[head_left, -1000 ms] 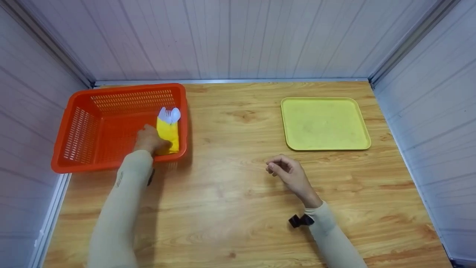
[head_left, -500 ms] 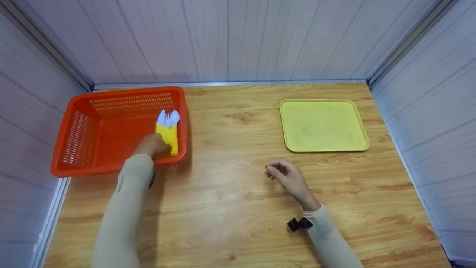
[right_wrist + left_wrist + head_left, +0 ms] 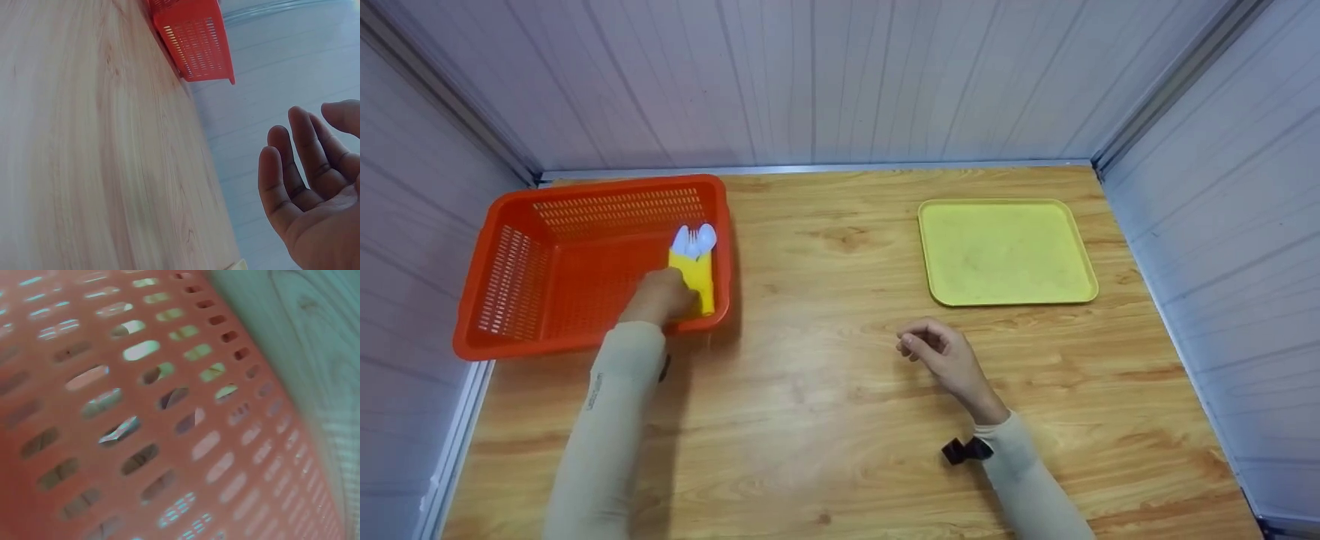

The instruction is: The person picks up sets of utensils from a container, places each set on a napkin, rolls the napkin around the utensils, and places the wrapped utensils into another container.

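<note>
In the head view, my left hand (image 3: pixel 660 294) reaches over the front wall of the orange-red basket (image 3: pixel 585 341). It grips the left side of a yellow cutlery pouch (image 3: pixel 697 276) near its lower end; some of the fingers are hidden. White plastic cutlery (image 3: pixel 694 241), with a fork and spoon showing, sticks out of the pouch's top. The left wrist view is filled by the slotted basket wall (image 3: pixel 185 410), which hides most of the hand. Loosely curled, my right hand (image 3: pixel 945 356) hovers over the table in front of the yellow tray and holds nothing.
A yellow tray (image 3: pixel 1005 251) lies at the back right of the wood-grain table (image 3: pixel 810 420). The basket stands at the back left, near the left wall panel (image 3: pixel 412 247). A pale panel (image 3: pixel 810 82) closes off the back.
My left hand has shifted slightly right and its fingers have closed on the yellow cutlery pouch, which now looks a little tilted. My right hand stays nearly still.
</note>
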`<state>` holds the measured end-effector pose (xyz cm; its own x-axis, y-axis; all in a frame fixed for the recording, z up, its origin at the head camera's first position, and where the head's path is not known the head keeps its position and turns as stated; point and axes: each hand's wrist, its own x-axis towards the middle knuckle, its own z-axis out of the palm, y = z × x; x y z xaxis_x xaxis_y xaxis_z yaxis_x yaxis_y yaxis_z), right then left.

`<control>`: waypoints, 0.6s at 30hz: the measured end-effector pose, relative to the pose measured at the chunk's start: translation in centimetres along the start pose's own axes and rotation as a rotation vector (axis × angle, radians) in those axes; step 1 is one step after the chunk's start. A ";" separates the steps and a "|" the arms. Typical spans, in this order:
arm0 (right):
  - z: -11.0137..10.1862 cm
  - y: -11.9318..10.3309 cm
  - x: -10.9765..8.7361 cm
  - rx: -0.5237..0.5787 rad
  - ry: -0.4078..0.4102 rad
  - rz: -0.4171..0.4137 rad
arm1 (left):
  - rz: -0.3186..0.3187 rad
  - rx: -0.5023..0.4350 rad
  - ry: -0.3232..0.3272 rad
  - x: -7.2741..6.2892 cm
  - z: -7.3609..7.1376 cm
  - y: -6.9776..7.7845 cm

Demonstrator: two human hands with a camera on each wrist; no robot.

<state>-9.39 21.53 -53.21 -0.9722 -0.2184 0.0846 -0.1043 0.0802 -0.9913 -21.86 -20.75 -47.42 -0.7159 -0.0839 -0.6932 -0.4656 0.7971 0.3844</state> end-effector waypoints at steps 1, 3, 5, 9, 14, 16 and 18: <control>-0.1 0.1 0.0 0.004 0.000 -0.005 | 0.010 0.010 0.007 -0.1 -0.1 0.0; -0.2 0.1 0.1 0.005 0.004 -0.015 | 0.043 0.031 0.025 -0.3 -0.2 0.1; -0.4 0.1 0.1 0.003 0.008 -0.018 | 0.074 0.024 0.051 -0.8 -0.1 0.1; -0.7 0.0 0.3 -0.008 0.007 -0.017 | 0.163 -0.006 0.142 -2.2 0.6 0.5; -1.1 -0.4 0.8 -0.031 0.006 -0.033 | 0.304 -0.040 0.329 -5.0 2.5 2.3; -1.4 -0.7 1.0 -0.054 0.016 -0.048 | 0.386 -0.038 0.427 -6.0 3.8 3.1; -1.7 -1.1 1.3 -0.085 0.019 -0.077 | 0.486 -0.015 0.537 -6.9 5.4 3.9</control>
<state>-10.85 22.80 -51.84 -0.9644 -0.2083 0.1630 -0.1955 0.1460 -0.9698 -15.90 -13.89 -44.39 -0.9988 -0.0074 -0.0477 -0.0340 0.8108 0.5843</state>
